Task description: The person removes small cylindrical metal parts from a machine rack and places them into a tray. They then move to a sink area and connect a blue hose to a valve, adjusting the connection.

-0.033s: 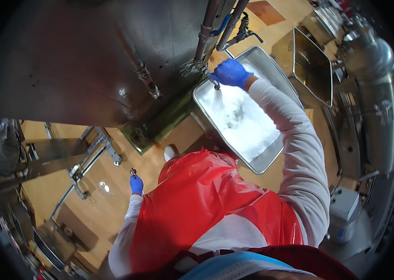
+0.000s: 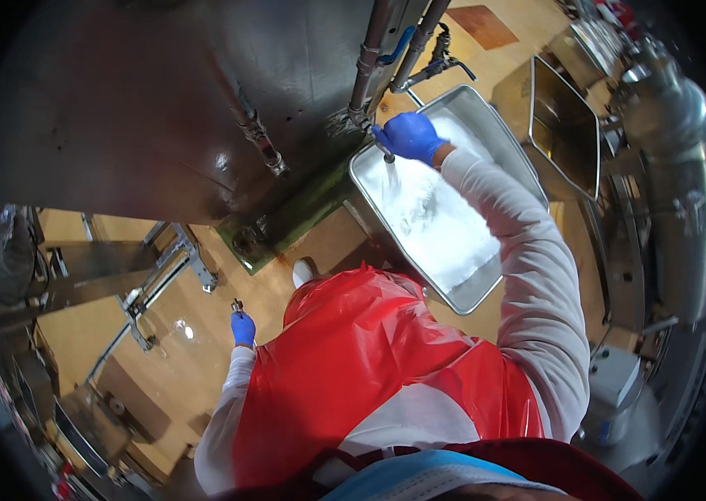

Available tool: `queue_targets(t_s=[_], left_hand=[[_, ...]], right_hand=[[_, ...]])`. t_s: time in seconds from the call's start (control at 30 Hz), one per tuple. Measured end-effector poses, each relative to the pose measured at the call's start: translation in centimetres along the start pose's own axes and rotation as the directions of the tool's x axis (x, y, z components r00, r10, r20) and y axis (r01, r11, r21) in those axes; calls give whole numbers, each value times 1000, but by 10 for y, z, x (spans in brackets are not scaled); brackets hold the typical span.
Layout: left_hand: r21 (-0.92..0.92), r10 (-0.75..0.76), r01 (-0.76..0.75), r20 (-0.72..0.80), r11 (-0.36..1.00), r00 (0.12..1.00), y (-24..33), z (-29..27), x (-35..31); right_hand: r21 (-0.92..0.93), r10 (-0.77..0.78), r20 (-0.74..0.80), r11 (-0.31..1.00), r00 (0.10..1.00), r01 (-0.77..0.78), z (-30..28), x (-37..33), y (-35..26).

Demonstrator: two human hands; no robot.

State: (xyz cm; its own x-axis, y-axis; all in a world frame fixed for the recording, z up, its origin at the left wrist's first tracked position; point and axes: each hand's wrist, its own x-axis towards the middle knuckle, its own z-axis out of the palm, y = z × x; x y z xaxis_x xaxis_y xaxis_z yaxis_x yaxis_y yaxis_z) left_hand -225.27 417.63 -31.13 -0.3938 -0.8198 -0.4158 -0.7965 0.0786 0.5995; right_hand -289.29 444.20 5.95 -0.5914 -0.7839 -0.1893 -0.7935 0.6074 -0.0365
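My right hand (image 2: pixel 412 137), in a blue glove, is closed at the tap (image 2: pixel 388 156) on the lower end of a metal pipe. From that tap a stream runs down into a large rectangular metal tub (image 2: pixel 367 199). White foamy-looking liquid (image 2: pixel 441 225) covers much of the tub's bottom. Low at my left side, my left hand (image 2: pixel 243 328), also gloved in blue, is closed around a small metal fitting (image 2: pixel 238 306), its tip sticking out past the fingers. What lies inside either grip is hidden.
A big steel tank wall (image 2: pixel 136 108) stands ahead on the left, with a second pipe outlet (image 2: pixel 276 164). Blue-handled valves (image 2: pixel 399 46) sit on the pipes above the tub. Beside the tub is a deep metal bin (image 2: pixel 566 125). A metal frame (image 2: pixel 152 292) stands on the left floor.
The view has shifted very slightly. The stream keeps running into the tub, and the liquid's surface pattern looks a little different. Both hands keep their grips.
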Motion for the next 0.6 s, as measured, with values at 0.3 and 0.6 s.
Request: queue_targets(t_s=[0.3,0.6], left_hand=[[-380,65,-122,-157,917,985,154,142,-87],[-446,215,-254,-138,858,967,360,109,-150]], right_hand=[[-19,-425,-360,893,830,449,10,-1,45],[258,70,-210,966,975,-13,33,5,8]])
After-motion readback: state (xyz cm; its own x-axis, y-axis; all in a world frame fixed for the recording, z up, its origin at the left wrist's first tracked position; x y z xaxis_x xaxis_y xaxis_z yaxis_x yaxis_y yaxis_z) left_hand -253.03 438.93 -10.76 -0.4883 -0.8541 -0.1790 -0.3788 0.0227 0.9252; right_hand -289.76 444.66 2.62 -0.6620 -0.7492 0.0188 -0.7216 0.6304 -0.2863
